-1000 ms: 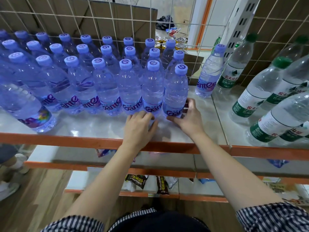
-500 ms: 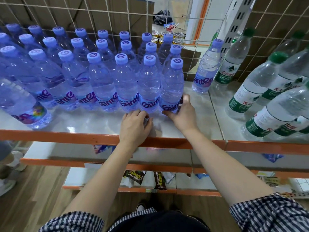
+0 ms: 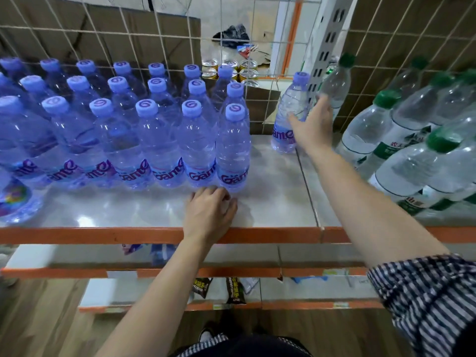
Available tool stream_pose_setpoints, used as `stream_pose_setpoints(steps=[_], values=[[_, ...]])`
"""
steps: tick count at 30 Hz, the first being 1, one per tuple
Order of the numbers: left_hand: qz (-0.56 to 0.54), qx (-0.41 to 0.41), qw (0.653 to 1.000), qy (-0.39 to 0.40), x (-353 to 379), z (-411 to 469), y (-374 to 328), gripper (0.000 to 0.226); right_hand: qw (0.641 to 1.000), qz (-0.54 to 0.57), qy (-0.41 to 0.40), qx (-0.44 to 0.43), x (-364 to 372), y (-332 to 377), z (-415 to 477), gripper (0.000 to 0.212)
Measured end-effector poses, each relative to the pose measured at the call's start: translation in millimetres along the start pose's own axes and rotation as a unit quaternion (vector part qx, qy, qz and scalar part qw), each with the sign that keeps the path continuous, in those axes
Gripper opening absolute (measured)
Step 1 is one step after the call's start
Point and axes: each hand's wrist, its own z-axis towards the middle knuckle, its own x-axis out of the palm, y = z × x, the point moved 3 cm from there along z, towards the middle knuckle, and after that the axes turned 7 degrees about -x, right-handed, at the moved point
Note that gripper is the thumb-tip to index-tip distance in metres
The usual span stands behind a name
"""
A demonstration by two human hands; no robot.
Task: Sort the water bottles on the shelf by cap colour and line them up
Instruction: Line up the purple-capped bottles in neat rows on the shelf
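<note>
Purple-capped bottles stand in tidy rows on the left of the white shelf. One lone purple-capped bottle stands apart at the back right, next to a green-capped bottle. My right hand is stretched out to that lone bottle, thumb across its front and fingers spread at its right side; the bottle stands on the shelf. My left hand rests on the shelf with fingers loosely bent, touching the base of the front row's rightmost bottle. More green-capped bottles crowd the right side.
A wire grid backs the shelf and a perforated metal post rises behind the lone bottle. Cans sit beyond the grid. The orange shelf edge runs along the front. At the far left another purple-labelled bottle leans at the frame's edge. Lower shelves hold snack packets.
My right hand has left the front row's rightmost bottle and moved back and right to the lone purple-capped bottle. My left hand has stayed at the front row's base.
</note>
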Motion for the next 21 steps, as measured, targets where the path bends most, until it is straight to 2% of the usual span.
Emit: stream_pose_setpoints(steps=[4,10,12,15,18,21], values=[[0.015,-0.019,1.000,-0.002,1,1,1,0.022,0.998,-0.027,0.057,0.019,14,-15,25,0.076],[0.021,-0.031,0.999,-0.001,3,1,2,0.028,0.995,0.008,0.073,0.069,36,-30,35,0.086],[0.021,-0.038,0.999,-0.005,3,1,3,0.029,0.994,0.021,0.083,0.072,39,-33,38,0.081],[0.026,-0.046,0.999,-0.007,4,1,2,0.030,0.995,0.043,0.091,0.022,39,-29,38,0.072],[0.029,-0.044,0.999,-0.011,4,1,1,0.030,0.980,0.115,0.156,-0.034,45,-10,32,0.049],[0.030,-0.051,0.998,-0.017,4,0,3,0.032,0.963,0.166,0.199,-0.067,60,10,26,0.054]])
